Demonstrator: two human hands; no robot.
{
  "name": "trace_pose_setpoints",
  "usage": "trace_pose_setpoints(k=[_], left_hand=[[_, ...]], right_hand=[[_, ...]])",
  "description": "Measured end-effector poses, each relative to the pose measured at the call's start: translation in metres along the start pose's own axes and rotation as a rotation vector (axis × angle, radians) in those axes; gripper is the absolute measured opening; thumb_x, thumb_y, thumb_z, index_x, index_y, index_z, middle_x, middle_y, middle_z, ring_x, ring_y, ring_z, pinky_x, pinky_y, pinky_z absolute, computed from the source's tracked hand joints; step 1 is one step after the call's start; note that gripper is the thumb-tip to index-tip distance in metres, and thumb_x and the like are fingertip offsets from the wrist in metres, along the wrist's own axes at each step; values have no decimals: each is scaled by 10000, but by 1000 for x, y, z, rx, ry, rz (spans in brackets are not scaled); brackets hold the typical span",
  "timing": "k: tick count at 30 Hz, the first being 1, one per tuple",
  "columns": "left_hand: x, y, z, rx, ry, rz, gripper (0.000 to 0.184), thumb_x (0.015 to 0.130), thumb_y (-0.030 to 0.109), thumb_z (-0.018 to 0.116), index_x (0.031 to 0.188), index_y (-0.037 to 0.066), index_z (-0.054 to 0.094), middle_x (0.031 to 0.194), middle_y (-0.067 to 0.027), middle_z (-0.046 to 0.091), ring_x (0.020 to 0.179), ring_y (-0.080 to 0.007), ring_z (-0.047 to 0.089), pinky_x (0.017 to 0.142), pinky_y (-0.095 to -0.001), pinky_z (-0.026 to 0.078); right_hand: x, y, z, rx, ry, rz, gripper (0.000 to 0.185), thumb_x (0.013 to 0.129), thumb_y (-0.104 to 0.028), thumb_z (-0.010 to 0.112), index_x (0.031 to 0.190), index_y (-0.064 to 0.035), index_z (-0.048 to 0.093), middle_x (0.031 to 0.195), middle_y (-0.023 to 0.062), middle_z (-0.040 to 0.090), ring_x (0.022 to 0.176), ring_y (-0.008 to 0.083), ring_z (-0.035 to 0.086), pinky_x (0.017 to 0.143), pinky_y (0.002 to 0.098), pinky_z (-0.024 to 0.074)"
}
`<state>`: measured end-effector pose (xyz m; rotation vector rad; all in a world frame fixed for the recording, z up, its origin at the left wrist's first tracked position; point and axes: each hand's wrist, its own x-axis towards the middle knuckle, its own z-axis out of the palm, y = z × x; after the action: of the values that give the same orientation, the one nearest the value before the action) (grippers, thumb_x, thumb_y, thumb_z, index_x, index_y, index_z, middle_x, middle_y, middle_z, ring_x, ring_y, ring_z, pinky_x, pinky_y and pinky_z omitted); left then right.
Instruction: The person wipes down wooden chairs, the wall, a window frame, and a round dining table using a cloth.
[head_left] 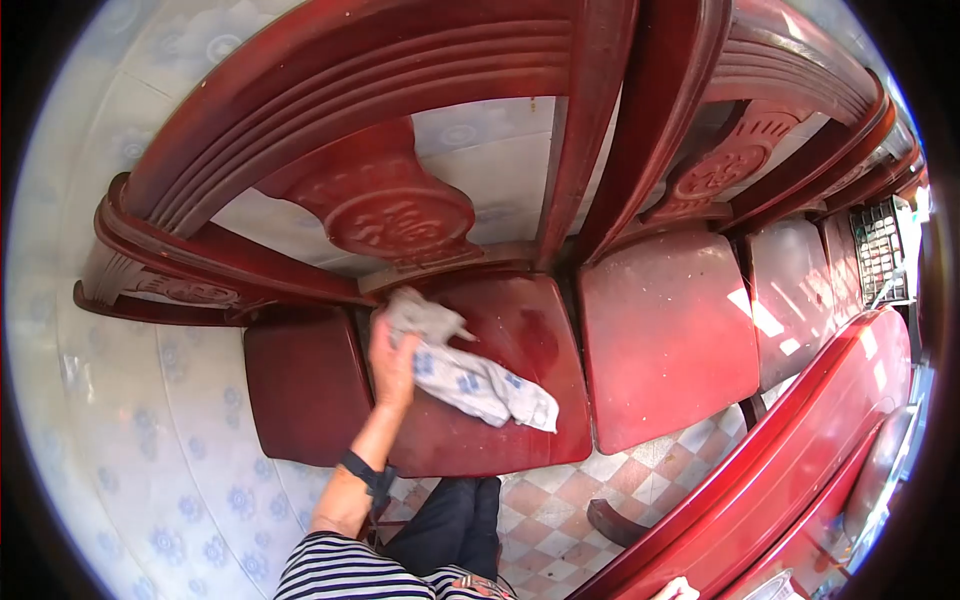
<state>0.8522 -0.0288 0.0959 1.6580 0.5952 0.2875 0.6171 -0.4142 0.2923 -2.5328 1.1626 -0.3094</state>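
My left hand (392,362), with a dark band on its wrist, is closed on a pale grey-white cloth with blue flower prints (465,378). The cloth lies crumpled under the fingers and trails to the right across the seat of a dark red wooden chair (470,450). Darker, wet-looking patches show on that seat beside the cloth. At the bottom edge, a pale, overexposed shape that looks like the fingers of my right hand (678,589) rests by the red table; most of it is cut off.
Carved red backrests (400,215) rise behind the row of seats. Another red seat (665,330) adjoins on the right, and a smaller one (305,385) on the left. A red table (800,430) stands at lower right. A wire basket (880,250) sits at far right. The floor is checkered tile (560,535).
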Motion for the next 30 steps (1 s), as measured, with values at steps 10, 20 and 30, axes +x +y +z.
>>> trace_pose_setpoints(k=[10, 20, 30], left_hand=[[105, -33, -29, 1012, -116, 377, 612, 642, 3, 596, 1228, -40, 423, 1162, -215, 478, 1073, -400, 427, 918, -456, 357], [-5, -89, 10, 789, -86, 403, 341, 680, -36, 477, 1012, -42, 558, 1000, -221, 576, 976, -371, 532, 883, -399, 418], [25, 76, 112, 398, -329, 437, 424, 760, 90, 587, 1153, -41, 496, 1165, -211, 507, 1124, -345, 466, 947, -373, 376]], right_hand=[[1, -8, 2, -2, 20, 18, 140, 883, -84, 537, 834, 47, 533, 788, 155, 493, 747, 255, 469, 704, 347, 419], [1, -13, -1, -53, 35, -86, 163, 888, -103, 539, 826, 47, 548, 789, 181, 523, 733, 289, 494, 695, 354, 428], [9, -18, -4, -55, 48, -91, 158, 856, -81, 573, 781, 57, 557, 725, 179, 513, 678, 298, 491, 652, 375, 424]])
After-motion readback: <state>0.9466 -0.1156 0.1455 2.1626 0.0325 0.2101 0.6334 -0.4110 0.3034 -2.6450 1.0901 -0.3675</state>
